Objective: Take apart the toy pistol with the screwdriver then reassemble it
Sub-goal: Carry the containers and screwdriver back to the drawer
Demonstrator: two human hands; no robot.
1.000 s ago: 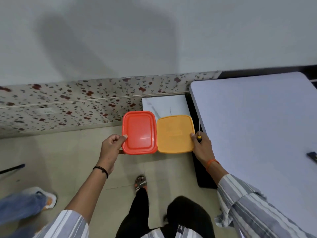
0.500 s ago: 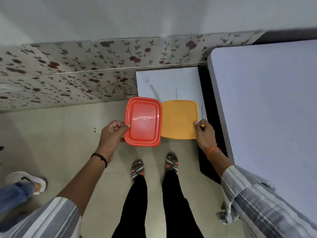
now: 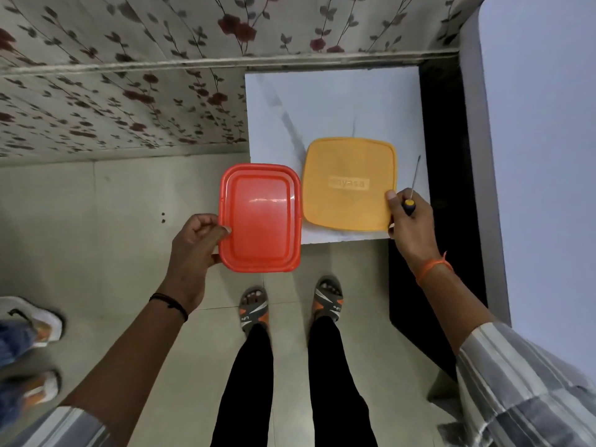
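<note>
Over the white tabletop at 12 o'clock, I should lower both boxes level, left hand gripping the red box, right hand pinching the yellow box plus screwdriver; no pistol shows, perhaps boxed.

1. A red container lid is out in front of me, over the tiled floor.
2. Just right of it lies an orange lid with raised lettering, resting on a small white marbled table.
3. Beyond both, a floral-patterned wall covering runs across the far side.
4. Off to my right is a bed with a pale lilac sheet on a dark base.
5. Below are my sandals, and at far left someone's white shoe.
</note>
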